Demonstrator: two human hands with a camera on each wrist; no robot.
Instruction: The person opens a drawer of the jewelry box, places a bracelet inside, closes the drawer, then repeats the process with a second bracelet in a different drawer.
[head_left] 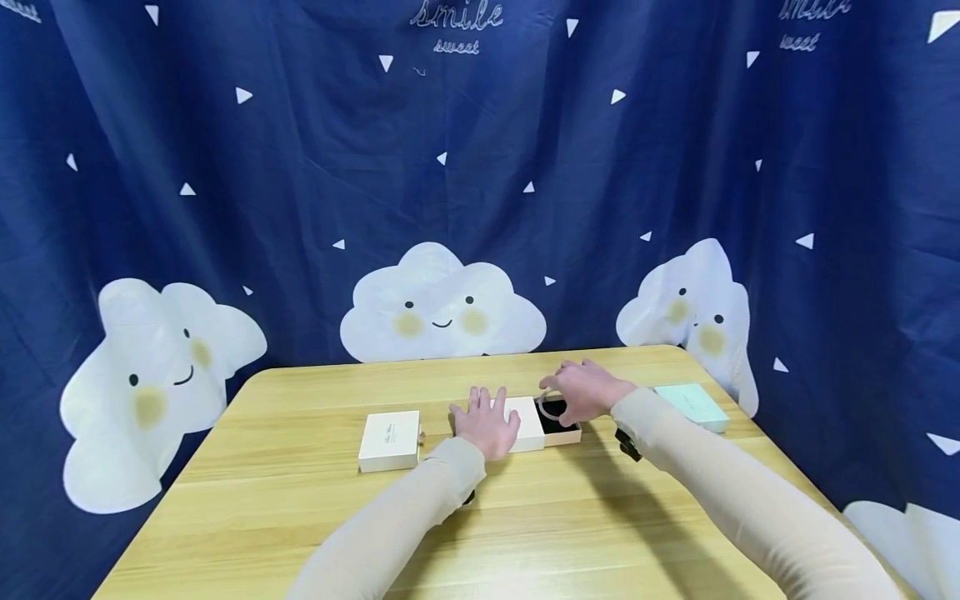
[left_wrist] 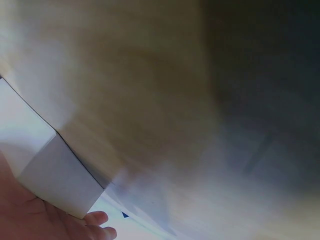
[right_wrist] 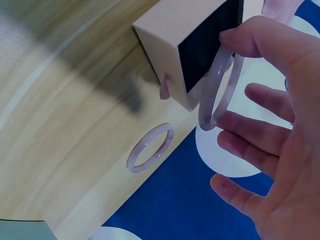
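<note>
A pale translucent bangle (right_wrist: 220, 90) is being pinched by the right hand (head_left: 585, 392) between thumb and forefinger, the other fingers (right_wrist: 260, 150) being held loosely spread beneath it. The bangle is being held upright on its edge just over the open drawer (head_left: 561, 425) of a white sliding gift box (head_left: 525, 422), whose black lining (right_wrist: 210, 42) is being shown in the right wrist view. The box sleeve is being pressed down by the left hand (head_left: 486, 423), which is lying flat on it with fingers straight and spread; in the left wrist view the white sleeve (left_wrist: 40, 160) is being seen against the palm, with the rest of that picture being blurred. A second pale bangle (right_wrist: 150, 148) is being seen in the right wrist view, lying flat near the far edge of the wooden worktop (head_left: 525, 517), just beyond the drawer's end. A closed white box (head_left: 389, 440) is lying on the worktop to the left of the left hand, near it but apart. A pale green box (head_left: 691, 405) is lying to the right, close beside the right forearm. Behind the worktop a dark blue curtain (head_left: 300, 167) printed with smiling white clouds is hanging.
</note>
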